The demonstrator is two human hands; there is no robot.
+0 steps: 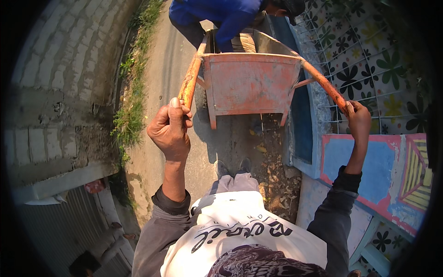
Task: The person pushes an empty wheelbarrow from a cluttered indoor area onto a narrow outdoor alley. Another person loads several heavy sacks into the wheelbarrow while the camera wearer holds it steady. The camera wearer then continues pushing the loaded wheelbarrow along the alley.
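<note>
A worn reddish-orange metal wheelbarrow [251, 85] stands in front of me, its flat back panel toward me and its handles reaching back. My left hand [173, 129] is closed around the end of the left handle [190, 83], thumb on top. Round the end of the right handle [325, 85] my right hand [357, 121] is wrapped. Inside the tray lies a tan, ridged load [244, 43], mostly hidden by the panel and a co-worker. That person in a blue top [226, 18] bends over the tray's far left side with arms reaching into it; their hands are hidden.
A concrete lane [157, 74] runs ahead, with grass [131, 108] along a block wall [60, 60] at left. Close on the right are a painted low wall [360, 157] and a white grid fence with flower-patterned sheeting [355, 60]. Dry leaves [274, 171] lie by the wall's foot.
</note>
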